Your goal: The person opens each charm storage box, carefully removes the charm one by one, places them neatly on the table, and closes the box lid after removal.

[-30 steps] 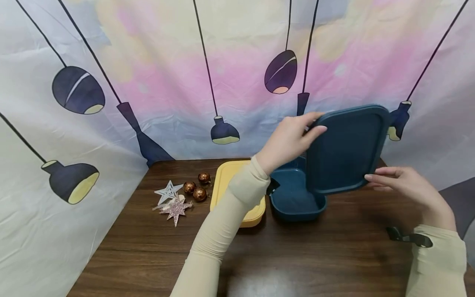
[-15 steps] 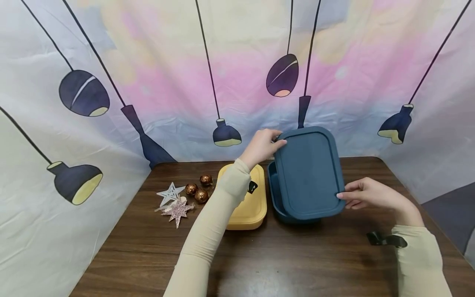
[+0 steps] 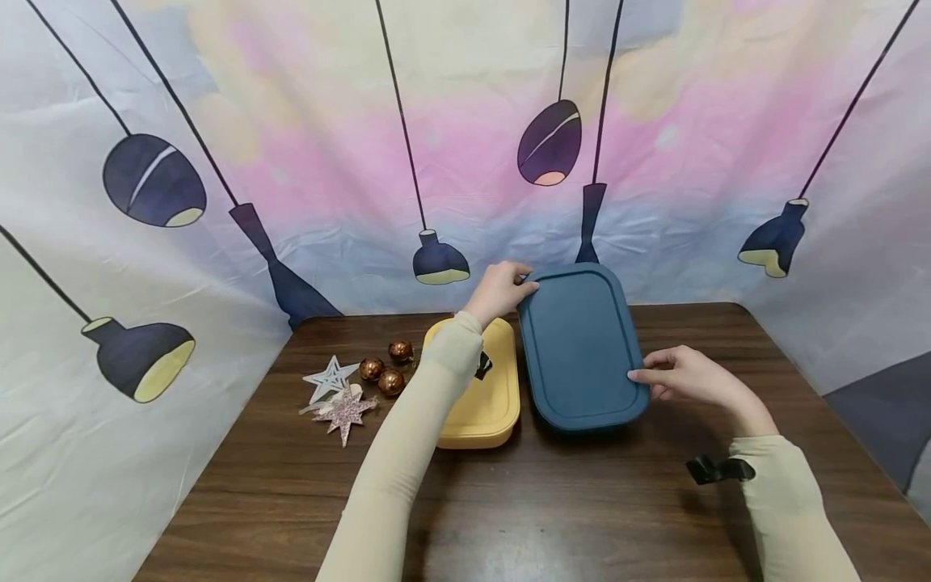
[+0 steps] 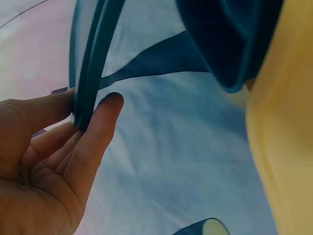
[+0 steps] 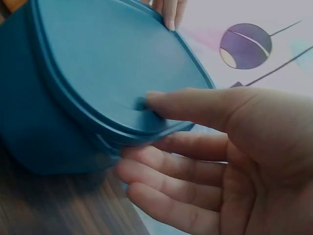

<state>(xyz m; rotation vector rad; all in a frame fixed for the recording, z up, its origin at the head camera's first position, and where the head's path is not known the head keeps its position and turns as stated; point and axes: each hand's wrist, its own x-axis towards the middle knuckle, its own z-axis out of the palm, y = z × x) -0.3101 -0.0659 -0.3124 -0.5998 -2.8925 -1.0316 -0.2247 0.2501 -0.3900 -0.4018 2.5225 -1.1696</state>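
Note:
A dark blue rectangular lid (image 3: 582, 347) lies tilted over a matching blue box (image 5: 63, 132). In the head view it hides nearly all of the box. My left hand (image 3: 499, 293) pinches the lid's far left corner between thumb and fingers. The left wrist view shows that corner raised, with a gap between it and the box's rim (image 4: 232, 83). My right hand (image 3: 691, 380) grips the lid's right edge near the front corner, thumb on top and fingers underneath. There the lid sits right at the box's rim in the right wrist view.
A yellow lidded box (image 3: 487, 404) stands just left of the blue one, partly behind my left sleeve. Further left lie several bronze baubles (image 3: 391, 382), a white star (image 3: 330, 377) and a pink glitter star (image 3: 345, 411). A printed curtain (image 3: 327, 162) hangs behind the table (image 3: 291, 517).
Both hands have brought the lid left and down, from upright beside the blue box to nearly flat over it. The box's inside, visible before, is now covered in the head view.

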